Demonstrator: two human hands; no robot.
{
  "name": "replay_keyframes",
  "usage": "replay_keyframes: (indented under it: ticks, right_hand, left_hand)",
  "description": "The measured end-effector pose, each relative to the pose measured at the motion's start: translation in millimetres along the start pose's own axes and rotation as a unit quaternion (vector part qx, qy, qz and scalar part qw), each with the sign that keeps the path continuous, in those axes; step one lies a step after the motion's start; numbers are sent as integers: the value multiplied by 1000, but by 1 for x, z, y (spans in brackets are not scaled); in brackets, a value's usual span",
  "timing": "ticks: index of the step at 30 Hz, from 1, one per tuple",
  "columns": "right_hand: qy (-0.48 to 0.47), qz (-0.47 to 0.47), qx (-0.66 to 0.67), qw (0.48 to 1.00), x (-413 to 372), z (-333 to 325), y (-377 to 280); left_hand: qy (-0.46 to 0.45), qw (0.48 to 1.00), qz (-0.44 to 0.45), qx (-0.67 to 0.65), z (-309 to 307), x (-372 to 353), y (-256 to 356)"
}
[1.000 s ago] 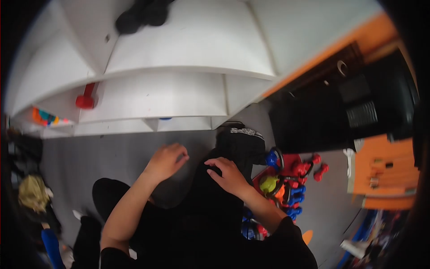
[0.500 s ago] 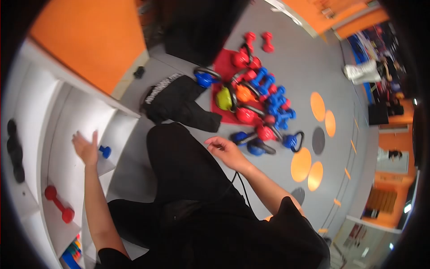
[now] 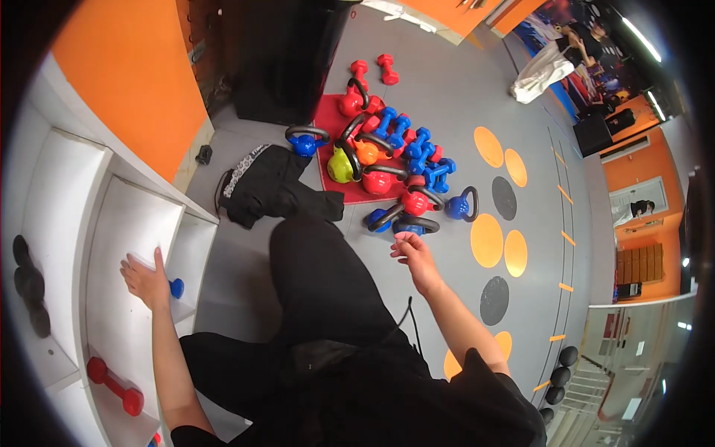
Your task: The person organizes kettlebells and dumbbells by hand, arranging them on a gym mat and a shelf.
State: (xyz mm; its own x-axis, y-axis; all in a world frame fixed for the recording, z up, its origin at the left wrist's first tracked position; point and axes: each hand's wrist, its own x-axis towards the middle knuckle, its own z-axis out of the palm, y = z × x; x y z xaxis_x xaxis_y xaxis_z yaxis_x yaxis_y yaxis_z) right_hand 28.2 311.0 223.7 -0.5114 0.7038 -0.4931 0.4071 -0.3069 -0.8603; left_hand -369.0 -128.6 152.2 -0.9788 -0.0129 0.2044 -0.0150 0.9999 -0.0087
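My left hand [image 3: 147, 279] is spread flat inside the white shelf unit [image 3: 134, 216], with nothing in its grasp. Just beside it in the shelf is a blue dumbbell [image 3: 176, 288], partly hidden. A red dumbbell [image 3: 115, 386] lies lower down in the same unit. Over the floor my right hand [image 3: 417, 261] is loosely curled, fingers apart and holding nothing. Near its fingertips stands a blue kettlebell [image 3: 410, 229] with a black handle. Beyond are red kettlebells [image 3: 383, 180], a yellow-green kettlebell [image 3: 342, 165], an orange kettlebell [image 3: 367, 152] and several blue dumbbells [image 3: 419, 149].
A red mat [image 3: 328, 127] lies under part of the weights. Black clothing [image 3: 268, 186] is heaped on the floor by my knee. Black balls [image 3: 30, 283] sit on the left shelf. Another person [image 3: 585, 45] stands at the far upper right near a white bag [image 3: 542, 73].
My view has shifted, so the weights appear further left. My right hand has moved right and slightly lower in view, while my left hand stays spread in the shelf, also lower in view.
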Motion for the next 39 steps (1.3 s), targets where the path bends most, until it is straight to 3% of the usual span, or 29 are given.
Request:
replay_keyframes:
  ticks: [3, 6, 10, 15, 18, 19, 20, 21, 22, 24, 25, 27, 28, 29, 30, 32, 33, 36, 38, 39]
  right_hand:
    - [-39, -98, -34, 994, -39, 10, -44]
    - [-78, -138, -34, 987, -81, 12, -65]
    - [-66, -174, -183, 965, -123, 7, -102]
    - [-45, -215, -139, 966, -51, -20, -62]
    - [-23, -254, -252, 934, -23, -33, -39]
    - [-26, -245, -247, 937, -10, -45, -33]
    - [-42, -292, -314, 902, 1, -56, -28]
    - [-56, -344, -379, 857, 18, -68, -29]
    - [-55, -347, -375, 858, 41, -80, -29]
    - [-98, -351, -297, 882, 86, -102, -30]
    - [-104, -356, -292, 882, 102, -113, -42]
    - [-143, -290, -144, 935, 134, -129, -76]
    - [-149, -297, -136, 933, 149, -135, -90]
    - [-177, -277, -91, 940, 160, -139, -100]
    - [-204, -257, -46, 944, 169, -141, -109]
    - [-241, -234, 49, 941, 187, -140, -110]
    - [-259, -231, 29, 938, 196, -145, -115]
    - [-244, -220, 22, 944, 232, -160, -113]
    - [-204, -167, 109, 958, 297, -163, -72]
    - [-176, -71, 146, 971, 290, -188, -95]
  left_hand:
    - [4, 1000, 6, -12, -3, -3, -3]
    - [-5, 1000, 5, -17, -10, -1, -3]
    - [2, 1000, 8, -5, 2, -2, -8]
    - [18, 1000, 10, -9, 12, 1, -13]
    - [0, 1000, -1, 25, 25, 5, -14]
    - [-1, 1000, 16, -13, 37, 9, -23]
    - [-1, 998, 37, -49, 50, 20, -42]
    - [-46, 996, 60, -51, 54, 26, -57]
    - [-87, 991, 79, -58, 52, 30, -69]
    - [-214, 966, 133, 67, 16, 32, -92]
    - [-209, 967, 127, 71, -21, 20, -79]
    - [-370, 904, 133, 166, -94, -2, -42]
    - [-361, 909, 124, 169, -109, -12, -19]
    - [-403, 908, 108, -33, -119, -24, 2]
    - [-425, 870, 90, -234, -130, -31, 20]
    - [-312, 885, 177, -298, -175, -82, 131]
    - [-307, 867, 217, -328, -203, -107, 192]
    - [-338, 819, 193, -421, -222, -150, 307]
    - [-322, 814, 248, -415, -224, -178, 374]
    - [-312, 814, 306, -383, -225, -189, 404]
